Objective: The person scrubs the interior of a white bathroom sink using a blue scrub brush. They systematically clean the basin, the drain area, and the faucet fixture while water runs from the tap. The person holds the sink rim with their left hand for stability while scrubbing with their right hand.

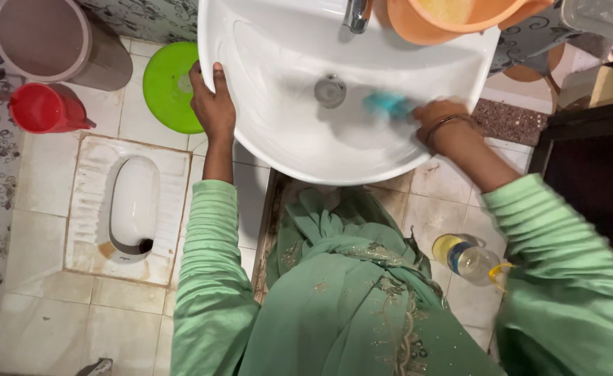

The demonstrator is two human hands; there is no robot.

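Observation:
A white wash basin (pixel 285 132) fills the top middle, with a metal drain (pixel 330 91) in its bowl and a tap (pixel 357 14) above. My left hand (pixel 212 104) grips the basin's left rim, thumb over the edge. My right hand (pixel 437 122), with a bangle on the wrist, rests on the basin's right side and holds a blurred teal scrubber (pixel 388 105) against the bowl, just right of the drain. Both arms are in green sleeves.
An orange tub (pixel 452 21) sits on the basin's back edge. On the tiled floor are a squat toilet pan (pixel 132 209), a green round lid (pixel 170 87), a red mug (pixel 42 108), a grey bucket (pixel 56 42) and a plastic bottle (pixel 468 259) lying near my right side. A dark door (pixel 592 188) stands at right.

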